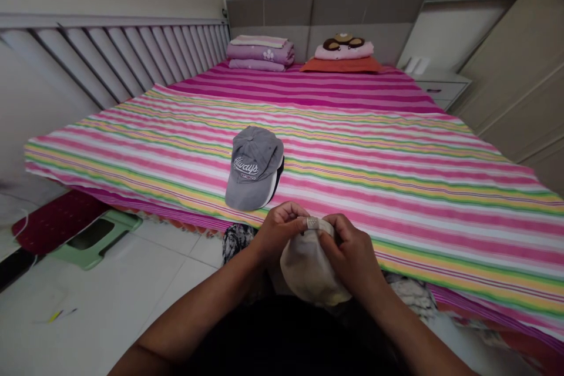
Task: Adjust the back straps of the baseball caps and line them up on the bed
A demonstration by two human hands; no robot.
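Both of my hands are closed on a cream baseball cap held low in front of me, over the bed's near edge. My left hand pinches one end of the cap's back strap, by a small pale buckle. On the other side, my right hand grips the strap and the cap's edge. Just beyond my hands a grey baseball cap with white lettering lies on the striped sheet, brim towards me. Under it the white and black edges of other caps show; most of them is hidden.
The bed's striped sheet spreads ahead. At its head lie folded purple bedding and a pink pillow on an orange one. A green stool stands on the tiled floor at left. A white nightstand is at far right.
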